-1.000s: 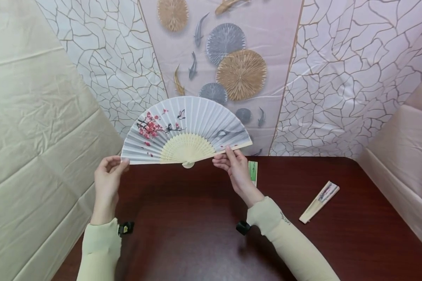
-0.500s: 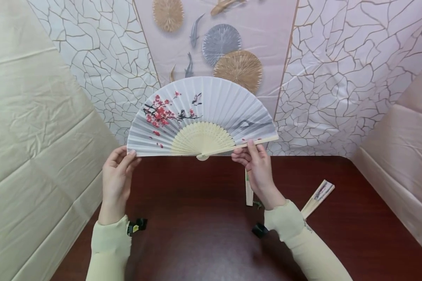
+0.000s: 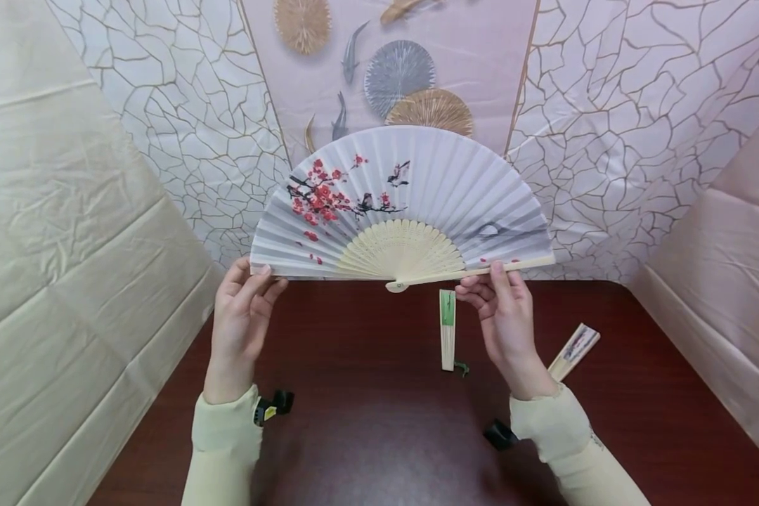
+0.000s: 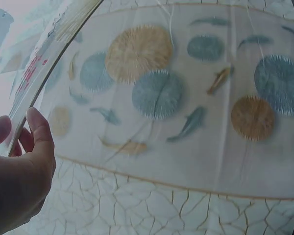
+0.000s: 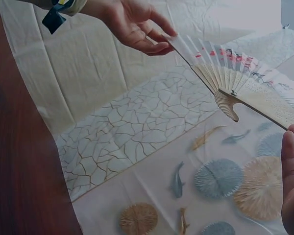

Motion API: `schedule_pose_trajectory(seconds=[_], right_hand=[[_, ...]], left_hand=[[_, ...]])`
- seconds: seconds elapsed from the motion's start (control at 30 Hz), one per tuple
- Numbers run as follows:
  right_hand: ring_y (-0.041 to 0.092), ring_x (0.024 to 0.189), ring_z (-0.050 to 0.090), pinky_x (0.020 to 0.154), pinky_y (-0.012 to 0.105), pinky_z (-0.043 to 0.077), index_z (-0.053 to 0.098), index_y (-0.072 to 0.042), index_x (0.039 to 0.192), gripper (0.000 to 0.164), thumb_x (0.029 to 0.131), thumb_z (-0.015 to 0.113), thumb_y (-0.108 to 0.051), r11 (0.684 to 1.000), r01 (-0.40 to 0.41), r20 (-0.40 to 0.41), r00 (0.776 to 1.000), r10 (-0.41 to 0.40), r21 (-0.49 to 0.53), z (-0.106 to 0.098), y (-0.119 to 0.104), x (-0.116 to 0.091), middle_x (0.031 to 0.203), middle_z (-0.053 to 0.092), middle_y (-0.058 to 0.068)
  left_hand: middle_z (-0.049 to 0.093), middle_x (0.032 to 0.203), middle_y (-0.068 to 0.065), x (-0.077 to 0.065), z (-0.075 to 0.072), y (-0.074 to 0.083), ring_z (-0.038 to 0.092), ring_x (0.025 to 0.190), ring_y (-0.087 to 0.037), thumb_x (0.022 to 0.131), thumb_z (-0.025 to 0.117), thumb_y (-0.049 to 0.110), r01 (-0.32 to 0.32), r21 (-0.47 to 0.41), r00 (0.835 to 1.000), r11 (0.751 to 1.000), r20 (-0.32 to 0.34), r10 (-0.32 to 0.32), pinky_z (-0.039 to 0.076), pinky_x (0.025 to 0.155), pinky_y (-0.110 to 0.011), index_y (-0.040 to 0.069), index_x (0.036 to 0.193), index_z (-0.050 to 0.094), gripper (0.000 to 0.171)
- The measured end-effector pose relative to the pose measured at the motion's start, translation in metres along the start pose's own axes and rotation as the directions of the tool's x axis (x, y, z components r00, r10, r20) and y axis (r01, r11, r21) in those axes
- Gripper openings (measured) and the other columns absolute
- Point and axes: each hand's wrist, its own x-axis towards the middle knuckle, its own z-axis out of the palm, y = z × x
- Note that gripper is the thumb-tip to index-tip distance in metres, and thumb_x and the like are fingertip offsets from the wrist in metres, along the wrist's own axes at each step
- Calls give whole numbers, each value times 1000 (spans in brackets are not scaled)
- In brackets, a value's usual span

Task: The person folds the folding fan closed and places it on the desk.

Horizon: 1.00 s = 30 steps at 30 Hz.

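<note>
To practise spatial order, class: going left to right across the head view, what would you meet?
Left side cloth, left-hand grip, green-printed folded fan, right-hand grip, other folded fan, right side cloth. The open fan spans several of these, so it is left out.

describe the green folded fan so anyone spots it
On the dark red table, look below the open white pleated fan in the head view. The folded cream fan there has a green panel, unlike the folded, white-panelled cream fan farther right.
</note>
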Motion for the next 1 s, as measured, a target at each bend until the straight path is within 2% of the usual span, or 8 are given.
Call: schedule_pose_trajectory(seconds=[0.23,0.4,0.63,1.0], right_hand=[[22,73,72,70,32,61,57,0,101,16,106,52,-15,998,58,-16,998,-58,35,-6,-11,-8,82,72,14],[22,73,72,71,33,61,57,0,103,15,106,51,-13,996,85,-21,996,-84,40,-8,-13,-12,82,72,14],[21,72,72,70,32,61,55,0,100,16,106,51,-14,997,81,-52,995,-80,17,-13,-14,-14,80,71,13],[19,71,71,69,30,60,59,-1,99,19,106,51,-17,996,58,-83,995,-64,-75,-23,-12,-16,80,70,11]], left_hand=[[64,104,-10,-2,10,-14,69,90,-20,101,58,3,-17,-48,999,999,37,19,59,82,-30,2,99,59,2],[64,106,-11,-3,17,-22,70,90,-19,100,57,-1,-36,-11,999,999,8,36,59,80,-30,3,100,59,5],[64,101,-12,-5,20,-29,71,84,-19,99,56,-6,-36,-15,999,999,-41,35,60,77,-30,1,99,58,7],[63,101,-11,-4,19,-39,71,83,-20,98,57,-6,-14,8,998,1000,-60,14,60,76,-31,2,98,58,8]])
